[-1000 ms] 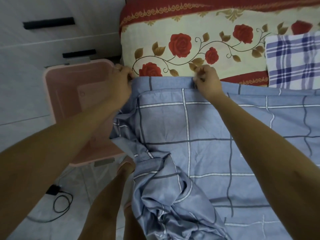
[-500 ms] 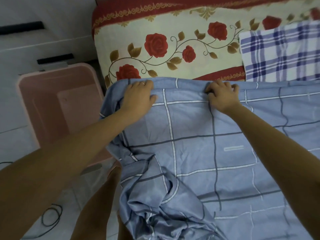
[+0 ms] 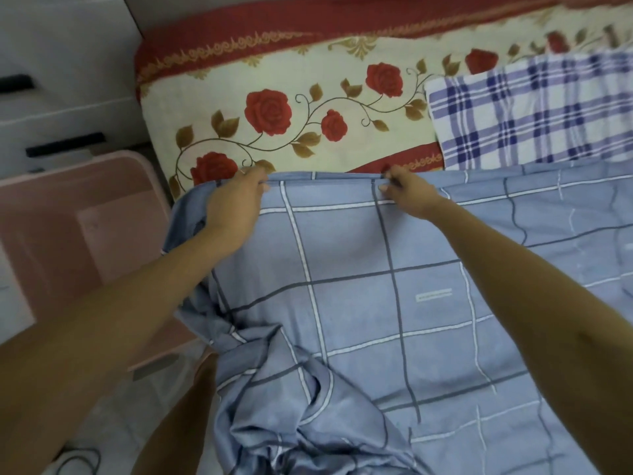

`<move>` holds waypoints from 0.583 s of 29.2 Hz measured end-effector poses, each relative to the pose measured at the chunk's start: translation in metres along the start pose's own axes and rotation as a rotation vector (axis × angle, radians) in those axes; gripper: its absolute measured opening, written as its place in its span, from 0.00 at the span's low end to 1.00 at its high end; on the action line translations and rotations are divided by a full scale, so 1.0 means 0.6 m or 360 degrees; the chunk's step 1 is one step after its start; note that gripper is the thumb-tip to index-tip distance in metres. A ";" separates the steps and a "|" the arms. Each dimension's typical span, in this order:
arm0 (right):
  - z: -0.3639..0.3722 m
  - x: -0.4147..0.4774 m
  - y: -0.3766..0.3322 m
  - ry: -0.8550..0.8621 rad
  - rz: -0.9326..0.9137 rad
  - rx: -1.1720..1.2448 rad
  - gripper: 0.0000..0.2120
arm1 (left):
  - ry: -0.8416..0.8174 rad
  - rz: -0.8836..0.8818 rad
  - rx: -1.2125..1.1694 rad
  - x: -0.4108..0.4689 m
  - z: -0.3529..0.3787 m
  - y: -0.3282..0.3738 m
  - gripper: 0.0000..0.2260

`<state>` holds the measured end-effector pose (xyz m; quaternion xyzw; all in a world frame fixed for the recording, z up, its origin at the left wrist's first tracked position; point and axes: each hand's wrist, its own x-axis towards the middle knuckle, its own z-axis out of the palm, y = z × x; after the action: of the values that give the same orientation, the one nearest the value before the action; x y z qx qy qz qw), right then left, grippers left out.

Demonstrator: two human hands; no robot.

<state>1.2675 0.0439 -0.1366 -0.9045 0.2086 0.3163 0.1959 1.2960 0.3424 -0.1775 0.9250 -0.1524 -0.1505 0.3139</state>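
Bed point(image 3: 308, 145) edge: left hand point(image 3: 236, 200) and right hand point(image 3: 407, 195) both pinch sheet point(image 3: 359, 303) hem — bunched corner hanging off the side could drag it askew.

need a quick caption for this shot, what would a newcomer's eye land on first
First, the large blue-grey checked fabric sheet spread across the middle, with the left hand and right hand gripping its far edge. Behind it lies the cream bedspread printed with red roses, and a pink plastic tub stands at the left.
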 end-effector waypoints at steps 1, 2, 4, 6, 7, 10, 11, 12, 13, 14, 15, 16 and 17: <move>-0.001 0.002 0.000 0.0014 0.0005 0.0027 0.07 | -0.0004 -0.0023 -0.0031 0.008 -0.003 -0.001 0.06; -0.001 0.005 -0.001 0.0013 0.0013 0.0043 0.07 | -0.0019 -0.0052 -0.0032 0.016 -0.005 -0.004 0.06; 0.002 0.008 -0.005 0.0023 0.0018 0.0039 0.07 | -0.0049 -0.0092 0.0006 0.024 -0.008 -0.013 0.06; 0.006 0.014 -0.009 0.0049 0.0028 0.0019 0.07 | -0.0055 -0.0094 0.0028 0.029 -0.007 -0.020 0.06; 0.008 0.016 -0.011 0.0050 0.0042 0.0012 0.06 | -0.0043 -0.0075 0.0039 0.031 -0.008 -0.022 0.07; 0.006 0.025 -0.016 0.0021 0.0080 0.0031 0.08 | -0.0009 -0.0005 -0.0001 0.048 -0.011 -0.027 0.08; 0.005 0.026 -0.018 0.0006 0.0093 0.0042 0.10 | -0.0017 0.0014 0.0004 0.055 -0.014 -0.028 0.07; 0.007 0.026 -0.018 0.0005 0.0111 0.0040 0.12 | -0.0040 0.0027 0.0017 0.059 -0.016 -0.029 0.07; 0.009 0.027 -0.018 0.0026 0.0122 0.0006 0.14 | -0.0066 0.0036 0.0035 0.060 -0.017 -0.030 0.06; 0.014 0.026 -0.018 0.0061 0.0137 -0.0044 0.15 | -0.0104 0.0055 0.0083 0.058 -0.018 -0.031 0.05; 0.019 0.024 -0.019 0.0109 0.0157 -0.0098 0.14 | -0.0130 0.0083 0.0156 0.053 -0.019 -0.032 0.04; 0.025 0.022 -0.021 0.0163 0.0173 -0.0140 0.14 | -0.0138 0.0104 0.0238 0.047 -0.020 -0.033 0.04; 0.029 0.020 -0.024 0.0208 0.0186 -0.0158 0.13 | -0.0120 0.0101 0.0307 0.042 -0.022 -0.032 0.03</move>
<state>1.2747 0.0611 -0.1539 -0.9181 0.2574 0.2773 0.1180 1.3273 0.3548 -0.1839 0.9393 -0.2071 -0.1598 0.2219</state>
